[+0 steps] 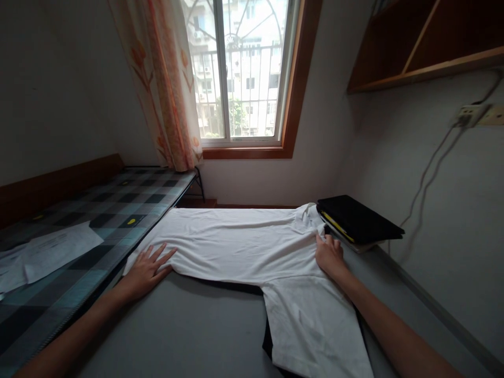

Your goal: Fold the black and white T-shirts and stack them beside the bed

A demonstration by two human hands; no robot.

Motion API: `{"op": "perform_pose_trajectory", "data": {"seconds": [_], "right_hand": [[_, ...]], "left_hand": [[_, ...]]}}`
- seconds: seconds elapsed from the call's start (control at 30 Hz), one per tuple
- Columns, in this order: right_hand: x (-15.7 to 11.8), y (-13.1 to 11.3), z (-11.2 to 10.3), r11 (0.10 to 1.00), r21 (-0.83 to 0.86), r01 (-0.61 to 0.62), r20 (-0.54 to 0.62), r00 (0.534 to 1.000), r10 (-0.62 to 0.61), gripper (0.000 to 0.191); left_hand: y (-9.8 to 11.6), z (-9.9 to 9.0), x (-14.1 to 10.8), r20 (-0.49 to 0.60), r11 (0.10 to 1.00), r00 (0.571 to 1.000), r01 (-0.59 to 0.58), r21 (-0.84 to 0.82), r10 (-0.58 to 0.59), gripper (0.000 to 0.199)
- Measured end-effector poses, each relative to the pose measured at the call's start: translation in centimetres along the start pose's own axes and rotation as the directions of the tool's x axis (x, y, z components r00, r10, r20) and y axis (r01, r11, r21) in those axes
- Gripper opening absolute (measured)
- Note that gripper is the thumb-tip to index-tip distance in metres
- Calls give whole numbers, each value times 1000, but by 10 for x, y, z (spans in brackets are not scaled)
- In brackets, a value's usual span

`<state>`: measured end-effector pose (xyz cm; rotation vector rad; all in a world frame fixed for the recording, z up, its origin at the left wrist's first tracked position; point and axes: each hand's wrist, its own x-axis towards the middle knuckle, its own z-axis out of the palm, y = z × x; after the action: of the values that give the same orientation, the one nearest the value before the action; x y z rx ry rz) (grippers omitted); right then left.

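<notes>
Shirt [232, 241]: one, lying across the grey table [197, 325], sleeve [315, 325] cut off at the bottom, dark cloth [268, 340] beneath mostly hidden. Two hands: the left hand [147, 269] presses it, fingers wide; the right hand [329, 254] pinches fabric near the collar, fingertips obscured.

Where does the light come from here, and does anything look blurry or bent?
All in the head view: daylight enters through the window, washing out the building outside; the cord throws a soft shadow on the wall; the cabinet slants, perhaps from wide-lens distortion; the white shirt, left hand and right hand show no obvious blur.
</notes>
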<state>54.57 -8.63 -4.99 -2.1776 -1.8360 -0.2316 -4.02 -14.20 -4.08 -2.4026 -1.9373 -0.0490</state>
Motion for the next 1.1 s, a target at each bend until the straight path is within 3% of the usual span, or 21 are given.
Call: {"op": "perform_pose_trajectory", "data": {"seconds": [0.33,0.67,0.9,1.03,1.1], "right_hand": [[50,-29,-3,1000,-27,-5,99,995,8,48],[102,-48,5,992,-85,-97,162,981,110,44],[111,-46,12,982,-46,-181,54,982,183,46],[100,-46,4,986,-34,-161,34,986,162,51],[93,-43,-3,988,-28,-151,74,985,153,56]], "left_hand": [[8,-1,44,-11,993,995,97,59,-97,63],[12,-1,97,-14,984,986,166,58,-165,62],[-6,-6,116,11,998,1000,29,-48,-29,67],[-25,-14,107,-74,977,985,-165,-132,157,54],[-32,-20,98,-96,973,978,-196,-118,185,56]]}}
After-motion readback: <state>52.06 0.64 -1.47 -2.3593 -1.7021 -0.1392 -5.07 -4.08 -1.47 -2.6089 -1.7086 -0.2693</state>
